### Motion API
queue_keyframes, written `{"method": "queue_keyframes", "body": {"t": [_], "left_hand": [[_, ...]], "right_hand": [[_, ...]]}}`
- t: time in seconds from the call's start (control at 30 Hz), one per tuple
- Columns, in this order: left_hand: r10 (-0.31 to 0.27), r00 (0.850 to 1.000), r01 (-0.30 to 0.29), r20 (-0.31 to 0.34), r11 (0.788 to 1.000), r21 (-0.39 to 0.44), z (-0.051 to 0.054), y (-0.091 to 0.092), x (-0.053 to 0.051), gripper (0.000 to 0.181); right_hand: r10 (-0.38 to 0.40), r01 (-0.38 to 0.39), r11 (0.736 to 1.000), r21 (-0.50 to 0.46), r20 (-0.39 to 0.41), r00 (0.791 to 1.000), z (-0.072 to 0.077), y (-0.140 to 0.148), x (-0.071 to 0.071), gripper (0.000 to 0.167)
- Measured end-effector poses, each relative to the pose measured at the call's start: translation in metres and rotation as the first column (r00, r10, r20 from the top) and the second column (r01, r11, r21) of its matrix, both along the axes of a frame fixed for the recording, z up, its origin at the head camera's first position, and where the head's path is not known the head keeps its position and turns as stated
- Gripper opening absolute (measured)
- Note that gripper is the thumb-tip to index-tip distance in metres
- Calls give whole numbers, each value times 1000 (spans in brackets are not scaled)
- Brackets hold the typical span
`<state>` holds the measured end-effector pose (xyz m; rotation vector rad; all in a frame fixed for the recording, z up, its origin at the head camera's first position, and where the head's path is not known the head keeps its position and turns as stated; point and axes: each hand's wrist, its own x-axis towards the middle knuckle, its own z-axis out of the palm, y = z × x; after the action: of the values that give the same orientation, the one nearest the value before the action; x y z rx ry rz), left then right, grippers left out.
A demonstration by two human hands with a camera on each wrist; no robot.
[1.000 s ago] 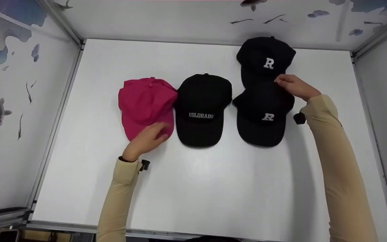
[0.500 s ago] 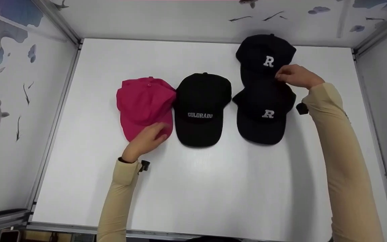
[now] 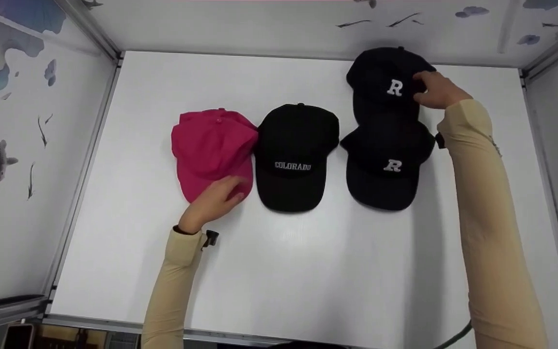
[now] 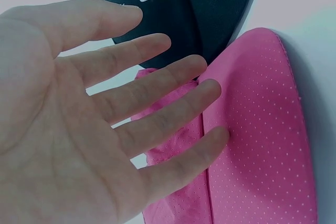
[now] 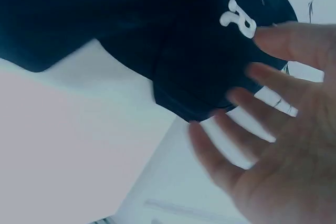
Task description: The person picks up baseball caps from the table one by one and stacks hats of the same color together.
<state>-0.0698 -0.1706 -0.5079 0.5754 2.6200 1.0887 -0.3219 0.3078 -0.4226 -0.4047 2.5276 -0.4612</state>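
A pink cap (image 3: 213, 143) lies on the left of the white table. My left hand (image 3: 213, 203) is over its brim with fingers spread; in the left wrist view the palm and fingers (image 4: 157, 121) hold nothing. Beside the pink cap is a black COLORADO cap (image 3: 298, 135). Farther right, two dark caps with a white R overlap: a front cap (image 3: 380, 191) covers part of the brim of a back cap (image 3: 373, 72). By the right side of the back cap's crown, my right hand (image 3: 441, 91) has its fingers apart around nothing. Whether they touch the fabric I cannot tell.
White panels with fish and ink patterns enclose the white table (image 3: 284, 271) at the left, back and right. The back R cap sits close to the back wall (image 3: 235, 29). A dark green cable (image 3: 456, 335) shows beside the right sleeve at the front.
My right hand has moved up and back, from the place where the two R caps overlap to the back cap's crown, and its fingers have spread. My left hand has stayed over the pink brim.
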Motion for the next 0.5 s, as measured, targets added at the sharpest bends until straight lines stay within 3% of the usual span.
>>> {"method": "queue_keyframes", "body": {"t": [0.1, 0.37, 0.5], "left_hand": [[-3, 1000, 3, 1, 1000, -6, 0, 1, -1, 31], [11, 1000, -11, -21, 1000, -8, 5, 2, 0, 31], [16, 999, -16, -33, 1000, -2, 4, 1, 3, 31]], "right_hand": [[-14, 13, 1000, -12, -47, 999, 1, -3, -7, 66], [20, -4, 996, 94, -163, 986, 7, -24, -20, 68], [3, 15, 993, 113, -156, 988, 5, -35, -22, 72]]}}
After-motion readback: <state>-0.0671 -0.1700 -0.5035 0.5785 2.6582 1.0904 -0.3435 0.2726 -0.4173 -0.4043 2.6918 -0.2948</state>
